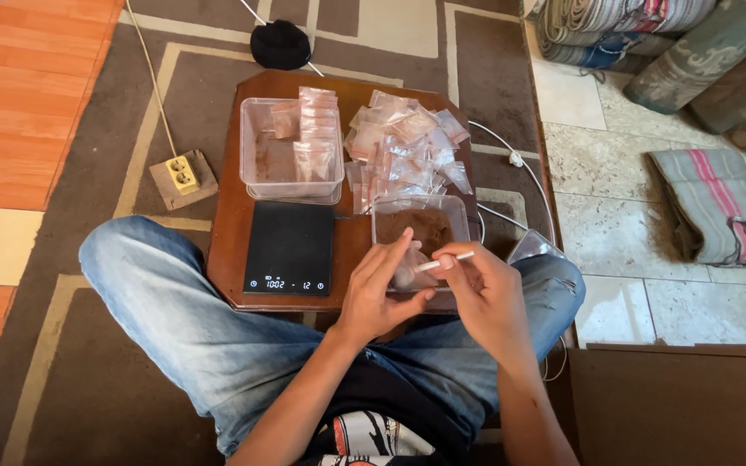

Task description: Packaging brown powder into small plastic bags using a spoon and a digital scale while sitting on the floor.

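Wooden tray [235, 224]; left hand [377, 293] half-hides small bag [409, 272].

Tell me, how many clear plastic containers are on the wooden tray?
2. One container stands at the tray's far left, behind the black scale; the other container, holding brown powder, is right of the scale, before the hands.

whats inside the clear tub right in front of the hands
The clear tub holds brown powder across its bottom. Its near edge and anything there are covered by the left hand, the right hand and the small bag they hold.
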